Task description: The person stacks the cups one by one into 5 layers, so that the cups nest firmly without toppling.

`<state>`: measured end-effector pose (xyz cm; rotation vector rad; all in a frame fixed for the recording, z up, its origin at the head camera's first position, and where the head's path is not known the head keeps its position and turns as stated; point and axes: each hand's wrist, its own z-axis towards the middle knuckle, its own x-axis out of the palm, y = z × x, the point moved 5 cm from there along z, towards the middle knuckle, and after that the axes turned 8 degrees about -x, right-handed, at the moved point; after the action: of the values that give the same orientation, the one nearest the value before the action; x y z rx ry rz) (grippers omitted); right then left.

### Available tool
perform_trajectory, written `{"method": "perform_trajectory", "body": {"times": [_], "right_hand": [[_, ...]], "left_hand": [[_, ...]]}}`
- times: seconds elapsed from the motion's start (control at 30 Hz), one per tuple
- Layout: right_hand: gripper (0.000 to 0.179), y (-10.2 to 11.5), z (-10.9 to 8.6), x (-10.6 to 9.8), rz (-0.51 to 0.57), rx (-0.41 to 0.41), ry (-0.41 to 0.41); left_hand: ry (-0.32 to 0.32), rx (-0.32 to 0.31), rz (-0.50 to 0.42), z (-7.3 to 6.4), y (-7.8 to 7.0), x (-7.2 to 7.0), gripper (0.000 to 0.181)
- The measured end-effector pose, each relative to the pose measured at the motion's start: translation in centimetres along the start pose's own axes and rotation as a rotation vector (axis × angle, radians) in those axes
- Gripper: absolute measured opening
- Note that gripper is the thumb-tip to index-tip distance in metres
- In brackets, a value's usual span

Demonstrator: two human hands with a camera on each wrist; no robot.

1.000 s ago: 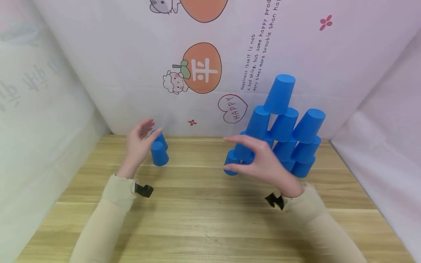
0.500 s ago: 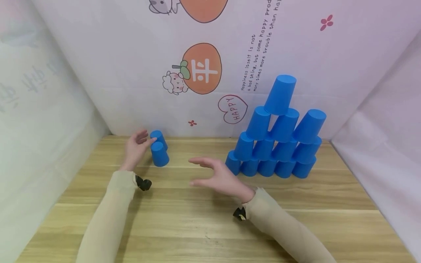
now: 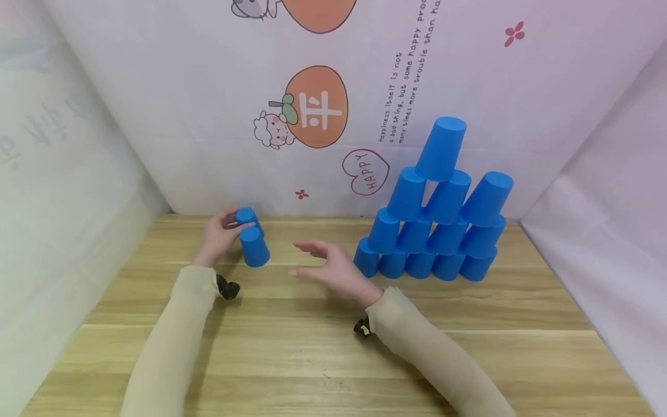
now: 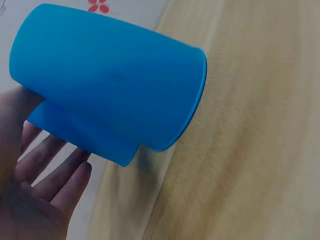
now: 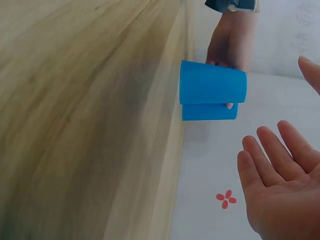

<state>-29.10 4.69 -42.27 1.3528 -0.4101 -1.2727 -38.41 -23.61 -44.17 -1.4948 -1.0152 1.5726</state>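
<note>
Two upside-down blue cups stand one behind the other at the left of the wooden table. My left hand (image 3: 217, 234) is at the rear cup (image 3: 246, 216), its thumb reaching between the two cups and its fingers on the far side. In the left wrist view, the front cup (image 4: 112, 75) covers much of the rear cup (image 4: 82, 132) and part of the thumb. To the right of the pair, my right hand (image 3: 336, 269) hangs over the table, thumb and fingers spread apart around nothing. Its straight fingers (image 5: 272, 155) show in the right wrist view.
A pyramid of several upside-down blue cups (image 3: 445, 202) rises at the right of the table (image 3: 312, 359), one cup (image 3: 442, 147) on top. My right forearm (image 3: 432, 347) passes in front of it. A printed white cloth (image 3: 208, 116) hangs behind.
My right hand has moved left, away from the cup pyramid to the table's middle. My left hand has come down to the two cups, its thumb now between them. The front cup has shifted slightly.
</note>
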Motion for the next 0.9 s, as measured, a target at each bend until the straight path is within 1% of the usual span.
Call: {"method": "perform_trajectory", "body": {"times": [0.23,0.4,0.53,0.73,0.83,0.9], "right_hand": [[0.065,0.2,1.2,1.5,0.005,-0.011,-0.015],[0.071,0.3,2.4,3.1,-0.011,-0.014,-0.032],[0.075,-0.1,3.6,4.3,-0.023,0.001,-0.057],[0.079,-0.9,4.9,6.1,-0.021,0.055,-0.065],[0.078,-1.1,5.4,6.6,0.004,0.075,-0.056],[0.075,-1.2,5.6,6.8,0.012,0.078,-0.045]], "left_hand": [[0.018,0.055,0.094,-2.6,-1.1,0.2,0.056],[0.018,0.07,0.126,-3.6,-1.1,0.2,0.051],[0.022,0.059,0.132,-3.7,-0.9,0.0,0.053],[0.007,0.011,0.102,-3.4,-0.7,-0.4,0.061],[0.008,0.004,0.1,-3.3,-0.6,-0.4,0.063],[0.012,0.004,0.106,-3.3,-0.6,-0.3,0.064]]}}
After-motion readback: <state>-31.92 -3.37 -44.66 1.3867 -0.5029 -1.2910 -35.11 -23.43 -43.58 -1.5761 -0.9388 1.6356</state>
